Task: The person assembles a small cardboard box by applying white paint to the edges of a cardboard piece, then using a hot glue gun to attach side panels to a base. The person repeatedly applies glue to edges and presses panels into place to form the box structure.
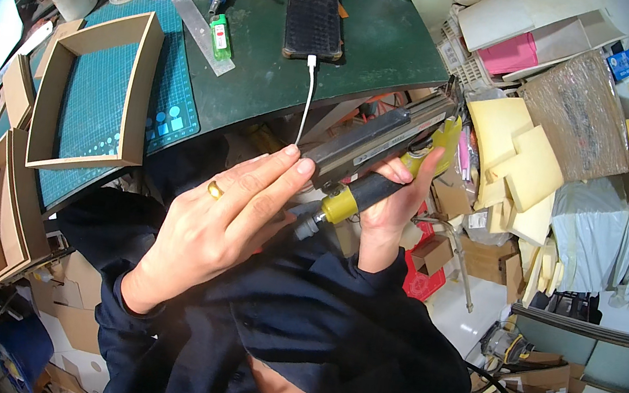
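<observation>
A pneumatic nail gun (370, 149) with a long dark magazine and yellow-green body parts is held in front of my chest, tilted so its nose end points up and right. My right hand (392, 212) supports it from below, wrapped around the black handle, with the thumb up beside the yellow-green head. My left hand (219, 211), wearing a gold ring, presses its straight fingertips against the rear end of the magazine; its thumb is mostly hidden underneath. A grey air fitting (308, 226) sticks out of the handle's lower end.
Left on the green table (255, 78) stands a rectangular brown frame (145, 90) on a teal cutting mat (185, 108). Beyond lie a steel ruler (193, 25), a green lighter (220, 36) and a phone (314, 17) with a white cable (308, 102). Yellow foam pieces (531, 164) are piled at right.
</observation>
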